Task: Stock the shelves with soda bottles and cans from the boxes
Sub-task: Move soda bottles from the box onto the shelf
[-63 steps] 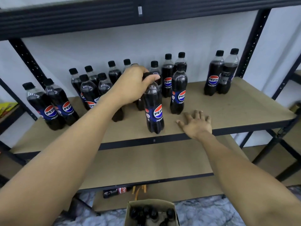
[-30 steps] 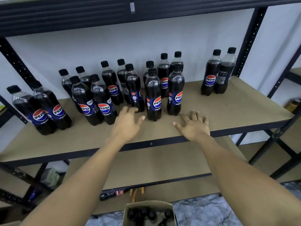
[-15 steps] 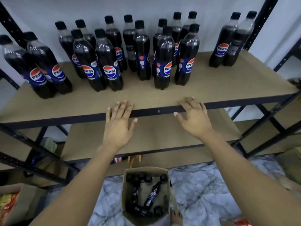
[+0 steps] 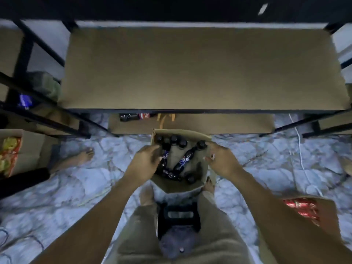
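Both hands have dropped to the box (image 4: 179,188) at lower centre. The left hand (image 4: 146,159) curls over the bottles (image 4: 185,159) inside, its grip unclear in the blur. The right hand (image 4: 221,159) grips the box's right rim.

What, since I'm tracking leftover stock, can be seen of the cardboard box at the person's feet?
The cardboard box is brown, open-topped, on the marbled floor before the lowest shelf. It holds dark-capped Pepsi bottles, some upright at the far side, two lying slanted. The left hand reaches in over its left edge; the right hand sits at its right rim, grip unclear.
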### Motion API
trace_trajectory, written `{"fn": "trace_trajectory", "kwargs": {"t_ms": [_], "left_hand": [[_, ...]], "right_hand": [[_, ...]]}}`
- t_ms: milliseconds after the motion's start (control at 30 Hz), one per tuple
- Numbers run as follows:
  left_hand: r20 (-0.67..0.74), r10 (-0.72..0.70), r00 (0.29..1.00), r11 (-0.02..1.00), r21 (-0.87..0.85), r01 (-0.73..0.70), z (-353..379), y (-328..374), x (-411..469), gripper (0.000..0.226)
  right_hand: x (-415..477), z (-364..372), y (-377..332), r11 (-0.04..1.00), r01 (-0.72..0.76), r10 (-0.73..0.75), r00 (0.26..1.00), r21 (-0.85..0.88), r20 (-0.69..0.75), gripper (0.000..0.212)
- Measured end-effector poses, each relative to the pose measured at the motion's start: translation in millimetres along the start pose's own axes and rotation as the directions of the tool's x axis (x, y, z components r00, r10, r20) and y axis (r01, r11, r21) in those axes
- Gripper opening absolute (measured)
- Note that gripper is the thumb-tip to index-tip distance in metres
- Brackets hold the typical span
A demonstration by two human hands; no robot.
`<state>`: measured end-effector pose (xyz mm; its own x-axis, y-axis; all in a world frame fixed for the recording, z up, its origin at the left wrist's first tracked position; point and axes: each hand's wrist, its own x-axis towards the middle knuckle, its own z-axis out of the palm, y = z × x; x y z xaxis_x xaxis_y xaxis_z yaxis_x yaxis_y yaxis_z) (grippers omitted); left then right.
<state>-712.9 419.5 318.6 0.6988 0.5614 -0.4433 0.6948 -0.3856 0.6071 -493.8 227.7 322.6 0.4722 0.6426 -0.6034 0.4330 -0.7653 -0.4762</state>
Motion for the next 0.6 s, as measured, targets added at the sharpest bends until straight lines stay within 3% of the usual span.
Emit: {"fn": "trace_trajectory", "kwargs": {"t_ms": [100, 200, 300, 500, 600], "left_hand": [[0.074, -0.135, 0.988, 0.99, -0.039, 0.138, 56.1, -51.3, 25.1, 0.046], [0.096, -0.197, 0.976, 0.979, -0.028, 0.201, 106.5, -97.0, 68.4, 0.05], [0.104, -0.187, 0.977, 0.982, -0.007, 0.189, 150.9, -132.4, 122.1, 0.052], [0.081, -0.099, 0.992, 0.992, 0.081, 0.092, 217.1, -172.8, 235.5, 0.064], [0.1, -0.055, 0.993, 0.99, 0.135, 0.041, 239.4, -179.5, 274.6, 0.071]], "right_hand": [[57.2, 61.5, 39.4, 0.996, -0.08, 0.077, 0.995, 0.041, 0.063, 0.065], [119.3, 110.1, 77.9, 0.991, -0.135, 0.136, 0.988, -0.015, 0.076, 0.055], [178.4, 145.9, 112.2, 0.985, -0.174, 0.175, 0.984, -0.011, 0.043, 0.043], [264.4, 195.4, 161.9, 0.956, -0.288, 0.291, 0.955, 0.054, -0.056, 0.075], [289.3, 209.6, 177.5, 0.941, -0.321, 0.33, 0.941, 0.105, -0.078, 0.06]]}}
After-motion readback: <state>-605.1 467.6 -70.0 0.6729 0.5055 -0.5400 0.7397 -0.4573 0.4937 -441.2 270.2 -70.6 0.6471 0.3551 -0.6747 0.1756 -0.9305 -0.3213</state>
